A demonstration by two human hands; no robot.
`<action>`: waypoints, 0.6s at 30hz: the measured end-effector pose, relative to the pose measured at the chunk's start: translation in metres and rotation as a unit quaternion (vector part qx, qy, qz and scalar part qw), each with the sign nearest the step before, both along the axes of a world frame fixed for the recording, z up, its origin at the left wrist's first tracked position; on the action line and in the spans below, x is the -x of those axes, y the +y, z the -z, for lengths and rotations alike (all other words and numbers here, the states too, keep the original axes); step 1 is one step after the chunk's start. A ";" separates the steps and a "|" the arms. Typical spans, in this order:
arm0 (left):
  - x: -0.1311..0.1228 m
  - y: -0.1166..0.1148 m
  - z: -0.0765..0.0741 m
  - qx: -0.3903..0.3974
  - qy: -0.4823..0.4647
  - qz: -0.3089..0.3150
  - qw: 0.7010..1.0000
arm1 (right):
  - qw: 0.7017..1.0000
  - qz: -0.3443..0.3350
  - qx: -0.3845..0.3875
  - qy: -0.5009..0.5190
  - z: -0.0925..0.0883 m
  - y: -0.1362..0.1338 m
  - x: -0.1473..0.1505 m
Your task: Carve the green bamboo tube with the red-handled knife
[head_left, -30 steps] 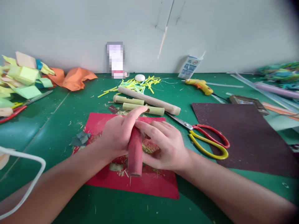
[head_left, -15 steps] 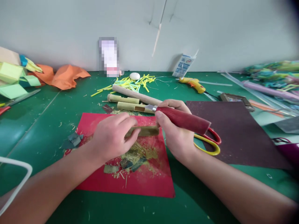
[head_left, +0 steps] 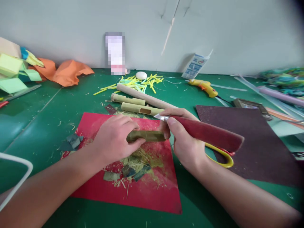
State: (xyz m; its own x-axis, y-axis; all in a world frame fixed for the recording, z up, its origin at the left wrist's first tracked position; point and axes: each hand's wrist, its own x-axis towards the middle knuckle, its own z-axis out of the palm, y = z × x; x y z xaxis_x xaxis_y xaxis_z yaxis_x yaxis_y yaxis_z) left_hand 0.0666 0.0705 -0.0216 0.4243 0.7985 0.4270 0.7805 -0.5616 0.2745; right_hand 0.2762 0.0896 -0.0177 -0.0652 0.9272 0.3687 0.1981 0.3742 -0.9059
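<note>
A short greenish bamboo tube (head_left: 152,136) lies level above the red sheet (head_left: 163,196), with my left hand (head_left: 114,139) closed around its left part. My right hand (head_left: 185,139) grips a carving knife (head_left: 206,131) by its dark red wooden handle. Its short metal blade points left and sits above the tube, apart from it; the right fingertips are at the tube's right end. Beneath the tube, shavings (head_left: 140,155) and several dark sandpaper scraps (head_left: 128,171) litter the red sheet. Behind are two pale bamboo pieces (head_left: 133,107) with cut-out notches and a wooden rod (head_left: 147,96).
Scissors (head_left: 228,160) with yellow and red handles lie partly behind my right wrist, over a dark brown sheet (head_left: 247,142). A yellow glue gun (head_left: 204,88), cut yellow strips (head_left: 152,82) and a white oval object (head_left: 141,75) are farther back. Orange paper (head_left: 68,72) lies back left.
The bamboo tube shows more of its upper surface between my hands. My right hand and the knife have shifted right and slightly down in view, while the camera view has also shifted.
</note>
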 end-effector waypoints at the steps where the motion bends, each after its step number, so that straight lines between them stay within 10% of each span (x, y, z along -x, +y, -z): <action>1: 0.000 0.000 0.000 0.009 0.005 0.006 1.000 | 1.000 0.005 0.002 -0.001 -0.001 -0.001 0.000; 18: -0.006 -0.001 0.006 0.072 -0.055 0.017 0.996 | 0.990 -0.106 0.047 -0.086 -0.019 0.002 0.013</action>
State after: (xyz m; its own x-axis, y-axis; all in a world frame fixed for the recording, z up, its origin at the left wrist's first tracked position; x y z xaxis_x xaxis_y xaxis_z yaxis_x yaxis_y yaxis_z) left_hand 0.0721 0.0698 -0.0272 0.4091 0.8408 0.3544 0.7223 -0.5358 0.4373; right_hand 0.2632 0.0916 0.0017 -0.3167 0.9156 0.2479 0.2778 0.3394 -0.8987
